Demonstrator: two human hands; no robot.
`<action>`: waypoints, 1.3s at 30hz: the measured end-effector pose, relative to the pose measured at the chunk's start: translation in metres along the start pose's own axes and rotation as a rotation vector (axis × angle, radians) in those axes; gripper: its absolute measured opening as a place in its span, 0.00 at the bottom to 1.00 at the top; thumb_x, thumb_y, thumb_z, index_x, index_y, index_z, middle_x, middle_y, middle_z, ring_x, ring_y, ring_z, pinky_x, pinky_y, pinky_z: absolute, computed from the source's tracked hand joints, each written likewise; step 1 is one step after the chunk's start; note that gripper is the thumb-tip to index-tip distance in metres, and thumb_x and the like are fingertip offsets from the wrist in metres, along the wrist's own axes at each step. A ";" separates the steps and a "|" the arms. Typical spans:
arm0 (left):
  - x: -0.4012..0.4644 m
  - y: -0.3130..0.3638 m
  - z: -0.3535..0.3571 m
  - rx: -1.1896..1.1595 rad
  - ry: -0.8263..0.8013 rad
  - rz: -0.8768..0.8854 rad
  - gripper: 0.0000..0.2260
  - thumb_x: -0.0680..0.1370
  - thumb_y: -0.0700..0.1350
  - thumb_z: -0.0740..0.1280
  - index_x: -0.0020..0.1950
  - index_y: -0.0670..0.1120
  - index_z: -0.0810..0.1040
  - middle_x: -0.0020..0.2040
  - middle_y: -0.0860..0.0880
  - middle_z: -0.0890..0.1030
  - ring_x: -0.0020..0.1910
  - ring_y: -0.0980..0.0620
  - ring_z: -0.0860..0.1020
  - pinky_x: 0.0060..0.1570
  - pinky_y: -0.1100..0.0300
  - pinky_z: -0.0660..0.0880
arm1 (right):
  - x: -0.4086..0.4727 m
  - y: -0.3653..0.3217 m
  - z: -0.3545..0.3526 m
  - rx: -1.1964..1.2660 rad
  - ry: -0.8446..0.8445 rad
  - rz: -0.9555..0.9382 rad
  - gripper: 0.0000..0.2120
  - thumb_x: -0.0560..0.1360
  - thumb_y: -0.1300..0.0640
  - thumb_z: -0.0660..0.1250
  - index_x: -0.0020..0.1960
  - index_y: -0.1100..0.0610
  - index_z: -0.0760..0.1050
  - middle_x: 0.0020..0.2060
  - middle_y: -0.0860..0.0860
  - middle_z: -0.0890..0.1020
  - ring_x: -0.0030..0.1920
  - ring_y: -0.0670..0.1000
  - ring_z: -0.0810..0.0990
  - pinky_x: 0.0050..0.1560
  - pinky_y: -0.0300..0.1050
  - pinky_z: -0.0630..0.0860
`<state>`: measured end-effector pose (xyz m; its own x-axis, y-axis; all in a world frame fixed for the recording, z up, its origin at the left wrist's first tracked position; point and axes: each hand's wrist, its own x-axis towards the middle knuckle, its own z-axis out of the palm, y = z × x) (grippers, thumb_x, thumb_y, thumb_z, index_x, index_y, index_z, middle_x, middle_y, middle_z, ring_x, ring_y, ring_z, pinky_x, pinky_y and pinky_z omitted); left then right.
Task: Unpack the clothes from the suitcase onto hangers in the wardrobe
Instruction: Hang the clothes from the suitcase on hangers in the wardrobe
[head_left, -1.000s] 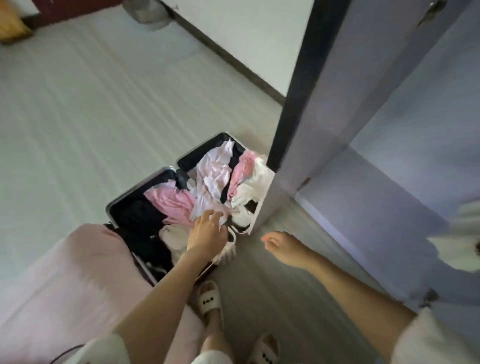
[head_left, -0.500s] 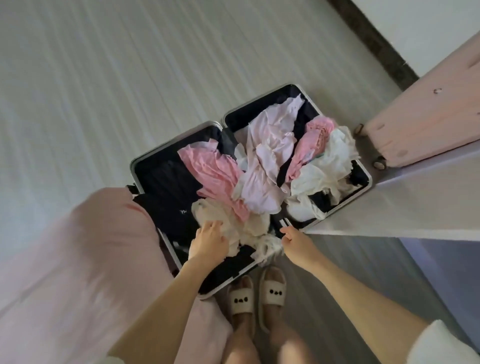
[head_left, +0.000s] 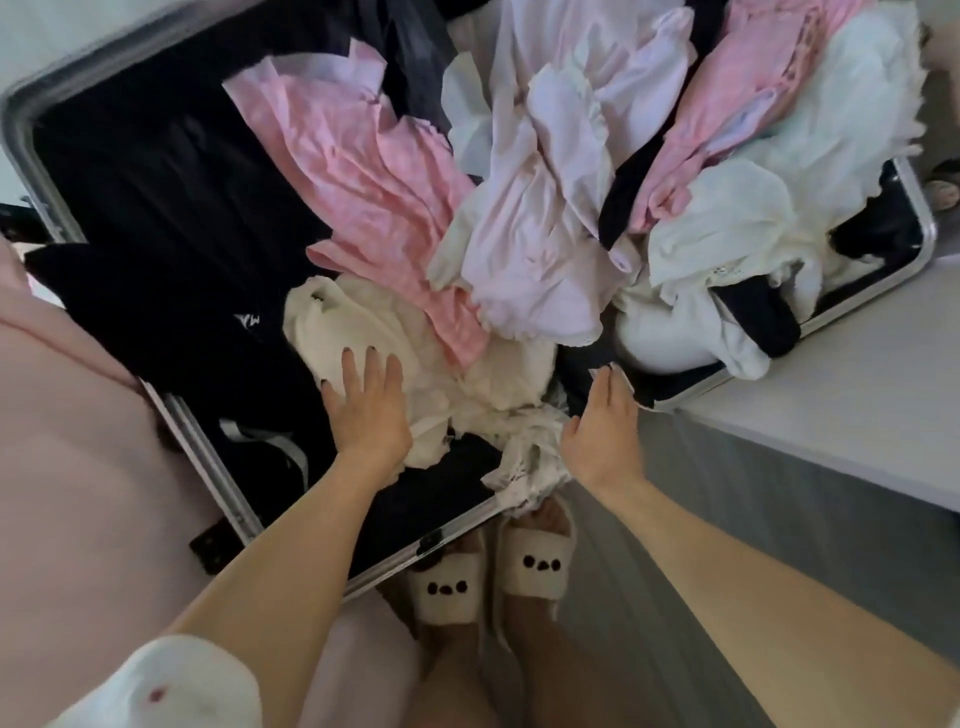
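An open black suitcase (head_left: 218, 457) with a silver rim lies on the floor, filling most of the view. Its two halves hold a heap of clothes: a pink garment (head_left: 363, 192), a pale lilac garment (head_left: 540, 223), white garments (head_left: 737, 218) and a dark garment (head_left: 156, 306). A cream white garment (head_left: 467, 379) lies at the near side. My left hand (head_left: 366, 405) rests flat on it with straight fingers. My right hand (head_left: 602, 431) reaches in beside the same garment's frilly edge, fingers straight, holding nothing.
A pink surface (head_left: 78, 467) lies along the suitcase's left side. A pale wardrobe panel (head_left: 831, 384) runs along the right, by the suitcase's corner. My feet in white slippers (head_left: 488, 571) stand at the suitcase's near edge.
The view has dropped much closer to the suitcase. Both hands have come down to the cream garment at its near side, the right hand moving in from the floor side.
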<state>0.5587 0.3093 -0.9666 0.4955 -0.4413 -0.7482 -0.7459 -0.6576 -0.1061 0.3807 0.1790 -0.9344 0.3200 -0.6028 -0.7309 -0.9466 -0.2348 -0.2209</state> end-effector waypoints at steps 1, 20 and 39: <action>0.006 -0.001 0.004 0.025 0.012 -0.018 0.26 0.77 0.45 0.61 0.73 0.47 0.56 0.75 0.46 0.55 0.74 0.43 0.49 0.67 0.42 0.56 | -0.002 0.002 0.004 -0.005 0.027 -0.013 0.32 0.77 0.61 0.56 0.75 0.65 0.42 0.75 0.58 0.46 0.76 0.56 0.43 0.76 0.46 0.45; -0.184 -0.014 -0.202 -1.271 0.047 0.037 0.16 0.81 0.41 0.57 0.69 0.45 0.64 0.53 0.47 0.74 0.52 0.47 0.74 0.53 0.53 0.72 | -0.174 -0.089 -0.166 0.558 -0.295 -0.110 0.29 0.78 0.63 0.56 0.76 0.49 0.49 0.74 0.47 0.57 0.70 0.51 0.64 0.57 0.41 0.71; -0.486 0.016 -0.379 -1.068 -0.130 0.514 0.20 0.76 0.46 0.66 0.65 0.39 0.72 0.60 0.44 0.76 0.52 0.50 0.73 0.57 0.57 0.69 | -0.449 -0.044 -0.315 0.583 -0.086 -0.176 0.13 0.77 0.61 0.58 0.62 0.55 0.66 0.49 0.51 0.77 0.42 0.51 0.80 0.39 0.41 0.76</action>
<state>0.4747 0.2824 -0.3564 0.1520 -0.7770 -0.6109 -0.0650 -0.6246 0.7782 0.2906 0.2195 -0.3928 0.4917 -0.5239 -0.6955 -0.7530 0.1452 -0.6418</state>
